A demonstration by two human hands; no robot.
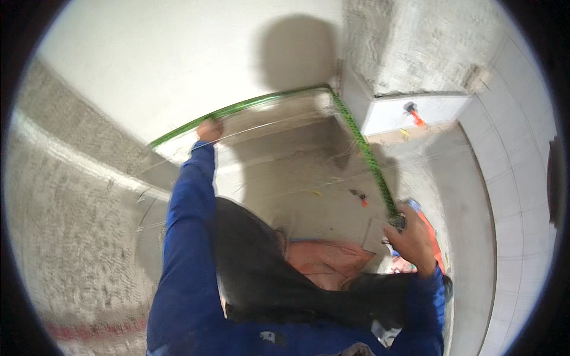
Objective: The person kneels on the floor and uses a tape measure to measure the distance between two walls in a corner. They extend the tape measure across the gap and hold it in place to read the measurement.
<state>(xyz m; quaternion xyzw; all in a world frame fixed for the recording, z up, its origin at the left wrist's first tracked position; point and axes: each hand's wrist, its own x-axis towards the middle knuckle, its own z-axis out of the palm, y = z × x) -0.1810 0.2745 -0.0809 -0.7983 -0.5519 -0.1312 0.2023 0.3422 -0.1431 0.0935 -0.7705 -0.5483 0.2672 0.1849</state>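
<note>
A green tape measure blade (371, 157) runs out across the work area, bends at the far corner and continues left along the lower edge of a large white panel (178, 65). My right hand (415, 240) is closed around the dark tape measure case (396, 222) at the near right end of the blade. Over at the left, my left hand (209, 130) is closed at the blade's lower edge, arm stretched forward. Its fingertips are blurred, but they appear to pinch the blade against the panel edge.
Thin strings (267, 126) stretch across the space. An orange pipe plug (417, 118) sticks out of a white tile at the back right; another orange plug (364, 200) stands in the cement floor. Below my legs lies an orange sack (326, 258). White tiles (516, 178) cover the right wall.
</note>
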